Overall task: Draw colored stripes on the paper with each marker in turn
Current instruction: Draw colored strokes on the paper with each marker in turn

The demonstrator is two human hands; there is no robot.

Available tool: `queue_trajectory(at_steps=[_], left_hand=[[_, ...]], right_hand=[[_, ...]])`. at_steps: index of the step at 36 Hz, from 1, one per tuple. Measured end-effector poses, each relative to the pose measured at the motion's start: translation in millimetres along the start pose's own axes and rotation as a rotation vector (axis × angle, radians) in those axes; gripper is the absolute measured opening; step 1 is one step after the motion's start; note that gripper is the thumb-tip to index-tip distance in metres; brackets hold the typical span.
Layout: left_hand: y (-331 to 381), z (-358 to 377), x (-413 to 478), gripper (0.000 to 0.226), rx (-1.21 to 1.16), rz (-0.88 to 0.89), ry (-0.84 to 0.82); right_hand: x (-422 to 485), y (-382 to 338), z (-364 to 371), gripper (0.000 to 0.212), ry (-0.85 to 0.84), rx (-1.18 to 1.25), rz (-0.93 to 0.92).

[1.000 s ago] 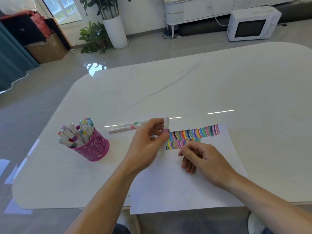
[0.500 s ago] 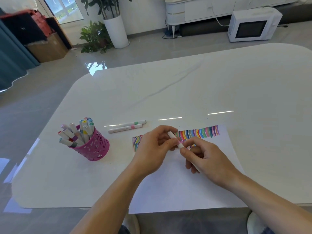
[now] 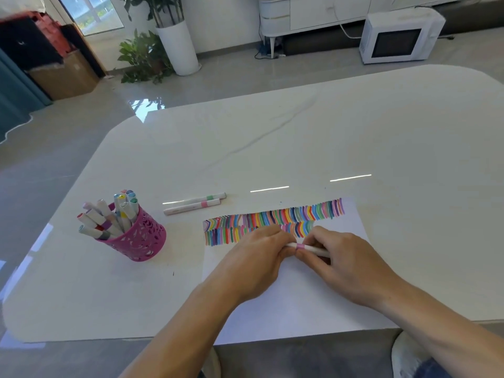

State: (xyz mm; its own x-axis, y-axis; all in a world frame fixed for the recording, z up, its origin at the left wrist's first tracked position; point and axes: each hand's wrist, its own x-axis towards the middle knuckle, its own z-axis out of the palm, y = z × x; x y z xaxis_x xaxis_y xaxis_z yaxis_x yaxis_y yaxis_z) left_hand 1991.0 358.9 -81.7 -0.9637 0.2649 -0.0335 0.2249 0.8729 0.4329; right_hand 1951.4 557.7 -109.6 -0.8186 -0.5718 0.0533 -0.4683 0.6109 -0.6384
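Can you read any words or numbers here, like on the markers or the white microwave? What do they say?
No text can be read anywhere in this picture.
On the two loose markers: any print on the barrels is too small and blurred to read.
On the held marker: only a pink band shows, no letters.
On the microwave: no label can be made out.
On the paper: coloured stripes only, no words.

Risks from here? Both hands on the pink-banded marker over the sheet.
1. Left hand and right hand both grip the pink-banded marker just below the stripes; a slip at the cap might leave a stray mark.
2. The paper overhangs the table at its near edge, so it may slide under a stroke.
3. Two loose markers lie beside the sheet and might roll.
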Motion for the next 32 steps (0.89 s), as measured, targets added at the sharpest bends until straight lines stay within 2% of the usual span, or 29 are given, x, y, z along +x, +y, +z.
queue_trajectory(at_steps=[3, 5, 24, 29, 32], left_hand=[[-0.4, 0.5, 0.9, 0.026, -0.002, 0.006, 0.025], [-0.7, 0.2, 1.5, 0.025, -0.006, 0.019, 0.047], [3.5, 4.7, 1.7, 0.019, -0.024, 0.081, 0.179], [4.3, 7.1, 2.4, 0.019, -0.023, 0.075, 0.204], [-0.4, 4.0, 4.2, 0.018, -0.032, 0.013, 0.271]], right_hand=[[0.2, -0.9, -1.6, 0.041, -0.014, -0.057, -0.023], [-0.6, -2.2, -1.5, 0.043, -0.027, -0.079, -0.031], [1.2, -12.2, -13.8, 0.042, -0.109, -0.228, 0.044], [0.3, -9.0, -13.6, 0.045, -0.084, -0.217, 0.059], [0.2, -5.3, -14.9, 0.053, -0.025, -0.085, 0.148]])
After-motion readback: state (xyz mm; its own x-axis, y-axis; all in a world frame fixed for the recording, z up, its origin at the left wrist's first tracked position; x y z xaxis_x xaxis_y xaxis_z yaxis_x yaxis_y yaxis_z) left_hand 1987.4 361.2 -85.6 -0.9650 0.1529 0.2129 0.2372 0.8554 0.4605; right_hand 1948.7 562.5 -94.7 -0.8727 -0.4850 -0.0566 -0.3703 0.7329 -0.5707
